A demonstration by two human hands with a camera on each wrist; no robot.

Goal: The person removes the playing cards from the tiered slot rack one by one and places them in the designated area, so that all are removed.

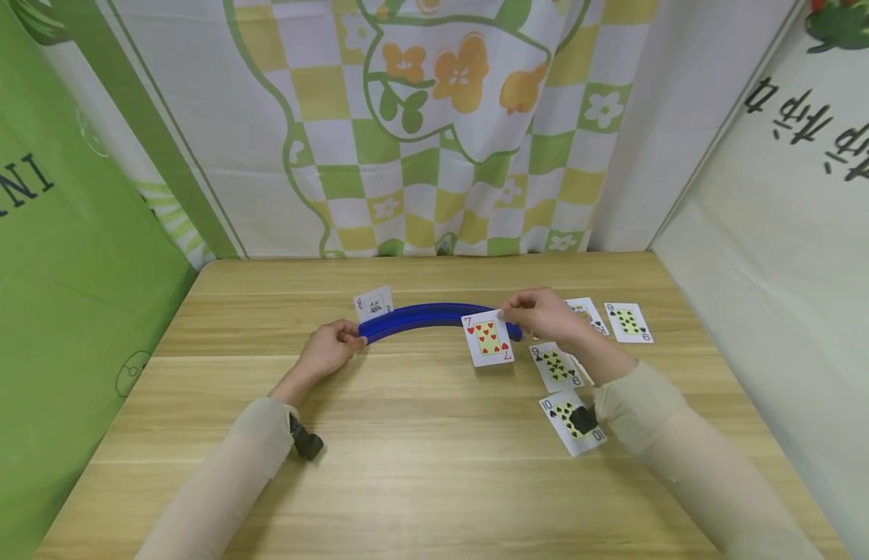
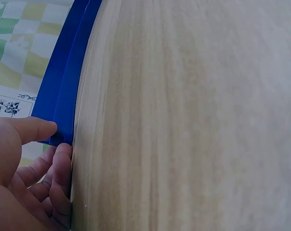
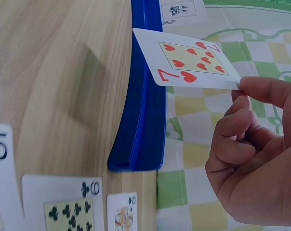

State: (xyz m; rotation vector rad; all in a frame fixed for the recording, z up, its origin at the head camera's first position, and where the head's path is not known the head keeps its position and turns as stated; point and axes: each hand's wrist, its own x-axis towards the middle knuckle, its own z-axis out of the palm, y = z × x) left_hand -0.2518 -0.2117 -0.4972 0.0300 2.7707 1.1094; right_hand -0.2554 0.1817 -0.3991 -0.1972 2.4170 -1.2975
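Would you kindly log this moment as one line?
left hand: grips blue card holder | right hand: pinches seven of hearts

Beige sleeves (image 1: pixel 252 451) to the wrists; small black wrist cameras (image 1: pixel 306 442); bare hands (image 1: pixel 329 350).

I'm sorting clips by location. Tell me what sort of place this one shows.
Probably a small indoor recording booth, not a lived-in room. Printed cloth backdrops close in a plain wooden table on three sides, and the only things on it are playing cards and a curved blue card rack steadied by the left hand.
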